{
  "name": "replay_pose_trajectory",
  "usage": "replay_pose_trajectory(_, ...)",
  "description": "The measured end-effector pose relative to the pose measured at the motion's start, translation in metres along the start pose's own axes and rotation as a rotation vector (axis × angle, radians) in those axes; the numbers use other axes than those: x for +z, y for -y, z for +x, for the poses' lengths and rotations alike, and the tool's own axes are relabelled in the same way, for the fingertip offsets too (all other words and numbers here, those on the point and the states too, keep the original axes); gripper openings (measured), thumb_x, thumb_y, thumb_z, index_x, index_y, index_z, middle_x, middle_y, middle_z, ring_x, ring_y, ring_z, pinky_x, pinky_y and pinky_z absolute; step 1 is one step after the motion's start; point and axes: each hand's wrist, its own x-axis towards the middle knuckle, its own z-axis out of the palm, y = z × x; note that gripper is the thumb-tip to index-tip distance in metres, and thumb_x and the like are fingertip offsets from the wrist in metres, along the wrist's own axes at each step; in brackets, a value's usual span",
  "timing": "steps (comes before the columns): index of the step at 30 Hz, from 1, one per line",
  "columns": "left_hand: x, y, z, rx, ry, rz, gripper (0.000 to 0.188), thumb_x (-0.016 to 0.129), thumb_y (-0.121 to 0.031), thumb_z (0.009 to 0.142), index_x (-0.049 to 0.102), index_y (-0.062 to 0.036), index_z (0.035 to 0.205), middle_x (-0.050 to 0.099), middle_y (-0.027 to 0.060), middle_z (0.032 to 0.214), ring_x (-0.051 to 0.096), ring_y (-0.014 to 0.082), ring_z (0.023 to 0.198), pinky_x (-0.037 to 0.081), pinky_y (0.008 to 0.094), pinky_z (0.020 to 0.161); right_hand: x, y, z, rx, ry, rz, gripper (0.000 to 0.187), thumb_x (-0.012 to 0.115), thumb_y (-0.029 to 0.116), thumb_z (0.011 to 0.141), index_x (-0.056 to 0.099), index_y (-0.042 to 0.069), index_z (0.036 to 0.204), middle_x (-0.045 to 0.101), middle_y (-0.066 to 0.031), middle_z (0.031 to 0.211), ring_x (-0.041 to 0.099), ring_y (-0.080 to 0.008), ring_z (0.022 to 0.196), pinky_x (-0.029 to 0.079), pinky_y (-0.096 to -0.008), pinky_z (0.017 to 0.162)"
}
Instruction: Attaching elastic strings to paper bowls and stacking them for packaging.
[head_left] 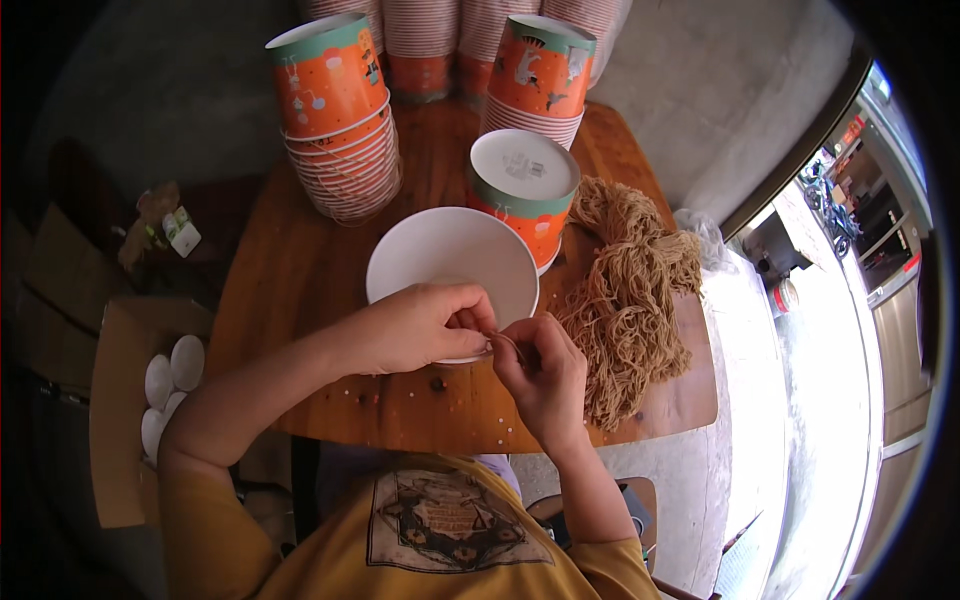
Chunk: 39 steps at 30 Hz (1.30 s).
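Note:
A white-lined paper bucket (453,242) stands mouth up in front of me, its outside mostly hidden. At its near rim my left hand (420,325) and my right hand (548,378) meet, both closed in a pinch. A thin brown string (510,342) runs between their fingertips; its ends and any hole in the rim are too small to make out. Beside my right hand lies a heap of tan string (640,300). Just behind the bucket, an orange and green paper bucket (520,190) rests upside down, white base up.
A tall stack of orange paper buckets (335,120) rises at the back left, another stack (540,75) at the back right. More wrapped stacks (418,55) line the wall. White dots speckle the wooden table (420,415). A cardboard box (120,400) holding white cylinders is at left.

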Motion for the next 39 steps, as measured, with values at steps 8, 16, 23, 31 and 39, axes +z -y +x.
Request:
replay_pose_trajectory(8,0.017,0.006,-0.002,0.285,-0.331,0.433,0.010,0.064,-0.003,0.088,0.057,-0.0024,0.096,0.064,0.0069,0.089,0.063,0.0157,0.082,0.050,0.0306,0.073,0.001,0.000,-0.002,-0.035,-0.007,-0.006,0.016,0.074,0.007,0.084,0.059,0.004,0.086,0.060,-0.0074,0.078,0.060,-0.0173,0.057,0.049,-0.0295,0.053)
replay_pose_trajectory(16,0.026,0.008,-0.002,0.195,-0.349,0.105,0.008,0.062,0.000,0.088,0.056,-0.0008,0.093,0.064,0.0061,0.087,0.063,0.0124,0.078,0.052,0.0290,0.072,0.006,-0.009,-0.008,-0.157,-0.074,-0.046,0.017,0.075,0.004,0.081,0.060,0.005,0.089,0.058,-0.0064,0.076,0.059,-0.0177,0.056,0.049,-0.0307,0.051)
replay_pose_trajectory(23,0.027,0.012,0.005,0.316,-0.336,0.066,0.024,0.062,0.003,0.087,0.052,-0.0042,0.107,0.061,0.0034,0.084,0.062,0.0115,0.080,0.052,0.0288,0.070,0.012,-0.011,-0.013,-0.119,-0.158,0.083,0.016,0.072,-0.001,0.081,0.059,0.004,0.087,0.054,-0.0030,0.073,0.048,-0.0098,0.053,0.039,-0.0235,0.048)
replay_pose_trajectory(31,0.024,0.001,0.009,0.315,-0.217,0.126,0.042,0.061,0.004,0.087,0.045,-0.0066,0.124,0.060,0.0018,0.084,0.060,0.0103,0.081,0.051,0.0280,0.070,0.016,-0.008,-0.025,0.357,-0.141,0.693,0.006,0.062,0.003,0.093,0.056,0.004,0.093,0.055,0.0050,0.082,0.046,-0.0008,0.070,0.037,-0.0170,0.061)
replay_pose_trajectory(39,0.023,0.002,0.011,0.265,-0.191,0.062,0.040,0.061,0.003,0.089,0.045,-0.0053,0.125,0.060,0.0017,0.088,0.059,0.0095,0.084,0.049,0.0270,0.072,0.006,-0.014,-0.027,0.260,-0.206,0.306,0.017,0.071,0.001,0.087,0.058,0.006,0.096,0.054,0.0016,0.082,0.049,-0.0040,0.067,0.040,-0.0189,0.056)
